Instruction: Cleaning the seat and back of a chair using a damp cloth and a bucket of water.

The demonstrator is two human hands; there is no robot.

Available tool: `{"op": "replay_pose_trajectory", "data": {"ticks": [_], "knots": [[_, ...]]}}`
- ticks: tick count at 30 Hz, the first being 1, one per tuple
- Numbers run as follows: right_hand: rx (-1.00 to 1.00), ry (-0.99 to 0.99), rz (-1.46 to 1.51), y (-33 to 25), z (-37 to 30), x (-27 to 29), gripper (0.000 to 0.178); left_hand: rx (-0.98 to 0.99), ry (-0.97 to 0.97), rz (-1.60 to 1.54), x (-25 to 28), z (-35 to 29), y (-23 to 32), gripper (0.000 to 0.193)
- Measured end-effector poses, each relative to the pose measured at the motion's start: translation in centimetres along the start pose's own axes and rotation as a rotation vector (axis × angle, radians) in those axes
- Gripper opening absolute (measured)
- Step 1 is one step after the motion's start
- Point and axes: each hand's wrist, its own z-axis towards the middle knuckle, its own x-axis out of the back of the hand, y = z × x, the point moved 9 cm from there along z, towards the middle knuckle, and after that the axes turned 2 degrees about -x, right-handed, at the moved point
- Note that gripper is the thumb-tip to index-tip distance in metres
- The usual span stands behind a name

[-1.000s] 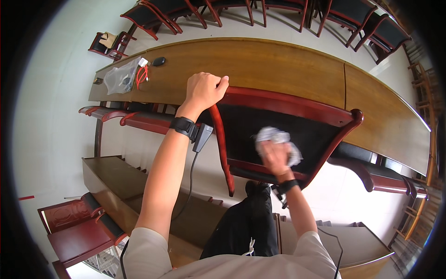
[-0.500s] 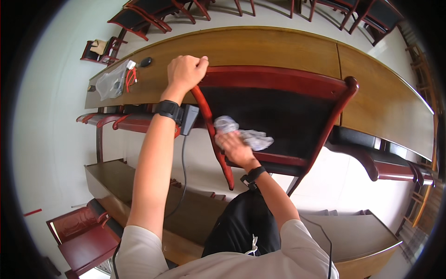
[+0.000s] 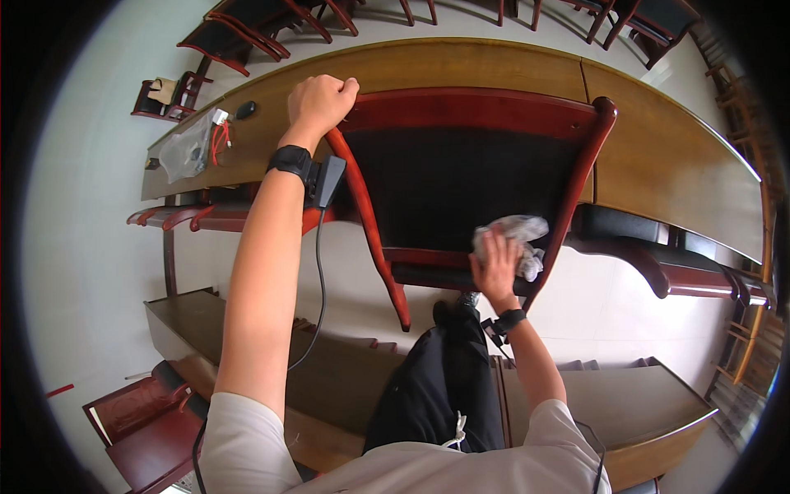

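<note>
A dark red wooden chair (image 3: 469,105) with a black padded back panel (image 3: 444,177) is in front of me, its backrest facing me. My left hand (image 3: 319,107) is closed around the top left corner of the backrest. Low on the right part of the panel, my right hand (image 3: 497,265) presses a crumpled grey-white cloth (image 3: 529,229) against the surface. The fingers lie over the cloth, which bunches out beyond them toward the right post.
Behind the chair runs a long brown wooden table (image 3: 428,62). On its left end are a clear plastic bag (image 3: 185,155), a red cable (image 3: 220,144) and a black mouse (image 3: 246,109). More chairs (image 3: 625,257) flank this one. Low desks (image 3: 609,403) stand on my near side.
My right hand has slid the cloth from the left side of the panel to its lower right. The left hand keeps its grip on the chair's corner.
</note>
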Motion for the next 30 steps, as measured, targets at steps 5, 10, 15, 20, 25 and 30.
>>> {"op": "replay_pose_trajectory", "data": {"ticks": [5,10,15,20,25,30], "knots": [[0.32,-0.365,0.156,-12.3,0.9,-8.1,0.061,0.017,0.027,0.026,0.1,-0.4,-0.4,0.047],[0.659,-0.223,0.136,-17.8,1.4,-10.0,0.054,-0.031,0.011,0.002,-0.6,0.4,0.0,0.049],[0.809,-0.264,0.012,-12.3,-4.0,-8.7,0.047,-0.053,0.028,-0.001,-0.3,0.7,-1.8,0.05],[0.578,-0.4,-0.04,4.2,-8.1,-0.7,0.052,-0.041,0.065,0.0,0.1,1.3,-0.6,0.05],[0.205,0.352,0.074,5.8,-0.5,16.5,0.054,-0.041,0.069,-0.018,-0.6,1.7,-0.7,0.049],[-0.034,0.437,0.219,4.8,8.1,18.0,0.06,-0.032,0.037,0.03,-0.4,1.6,-1.4,0.051]]}}
